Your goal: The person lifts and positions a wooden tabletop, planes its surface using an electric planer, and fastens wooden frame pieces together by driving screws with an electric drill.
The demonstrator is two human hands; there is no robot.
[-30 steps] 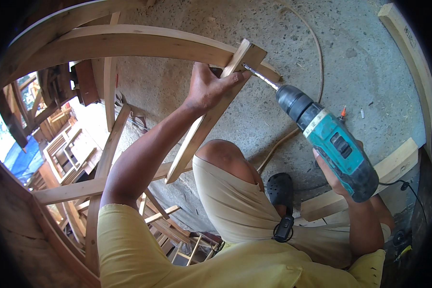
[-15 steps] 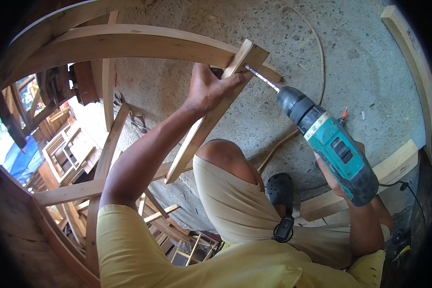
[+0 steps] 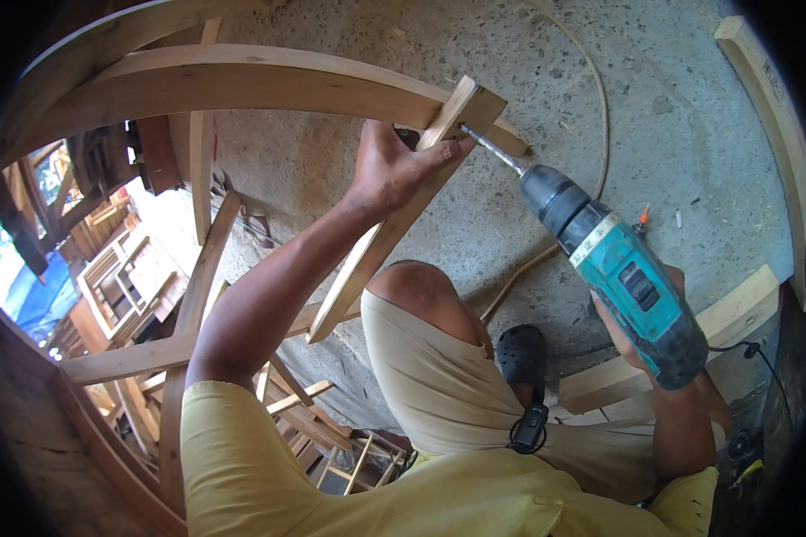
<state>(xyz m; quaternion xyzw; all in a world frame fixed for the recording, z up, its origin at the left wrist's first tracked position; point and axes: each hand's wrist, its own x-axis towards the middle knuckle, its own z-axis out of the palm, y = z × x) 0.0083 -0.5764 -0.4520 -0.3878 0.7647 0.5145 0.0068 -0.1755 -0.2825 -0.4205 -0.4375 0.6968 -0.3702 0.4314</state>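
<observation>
My right hand (image 3: 620,329) is wrapped round the handle of a teal and black power drill (image 3: 638,285), partly hidden under its body. The slender drill bit (image 3: 497,150) points up and left, its tip at the face of a wooden slat (image 3: 376,242) near the slat's upper end. How deep the tip sits cannot be made out. Just below that spot, my left hand (image 3: 394,172) grips the slat, thumb lying across it and fingers mostly hidden behind. The slat's upper end meets a long curved wooden rail (image 3: 269,94), which runs off to the left.
Wooden frame bars (image 3: 125,360) stand to my left. Loose timber pieces (image 3: 725,309) lie on the right, with a long board (image 3: 770,125) farther off. A tan cord (image 3: 604,116) crosses the concrete floor (image 3: 681,143). Behind the drill lies a small orange-tipped item (image 3: 644,215).
The drill has shifted slightly right and down, and the slat's upper end has moved a little right. The bit's spiral looks more smeared. My left hand keeps its grip.
</observation>
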